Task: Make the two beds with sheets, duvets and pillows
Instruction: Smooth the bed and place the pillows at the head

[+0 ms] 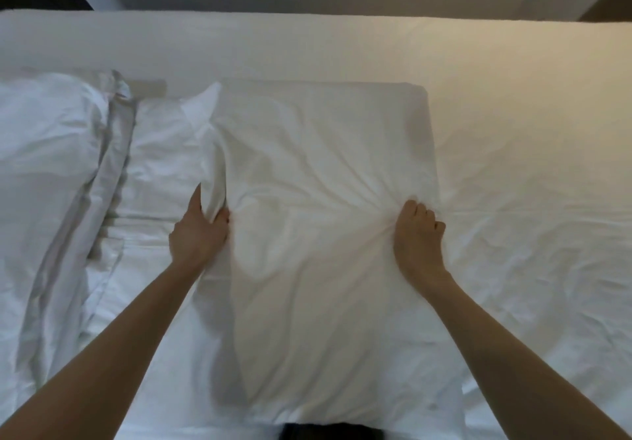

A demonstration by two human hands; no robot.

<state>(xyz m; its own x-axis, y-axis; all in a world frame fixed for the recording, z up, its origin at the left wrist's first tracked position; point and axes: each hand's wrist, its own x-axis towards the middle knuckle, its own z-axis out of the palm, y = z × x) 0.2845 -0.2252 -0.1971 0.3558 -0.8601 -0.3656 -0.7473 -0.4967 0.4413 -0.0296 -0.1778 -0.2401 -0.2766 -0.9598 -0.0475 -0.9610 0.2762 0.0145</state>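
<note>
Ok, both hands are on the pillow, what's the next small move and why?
Probably tug the pillow outward and flat: the left hand and right hand each grip bunched cloth at its sides, and creases run between them across the middle. It lies on the sheet.

White pillow (pixel 321 207), white sheet (pixel 513 172), grey-trimmed duvet (pixel 68 172).

Right of the plump white rectangular pillow (pixel 328 200) the white-sheeted bed (pixel 530 166) lies flat and open, while just left of it bunched white bedding with grey-edged folds (pixel 61 172) crowds the passage.
</note>
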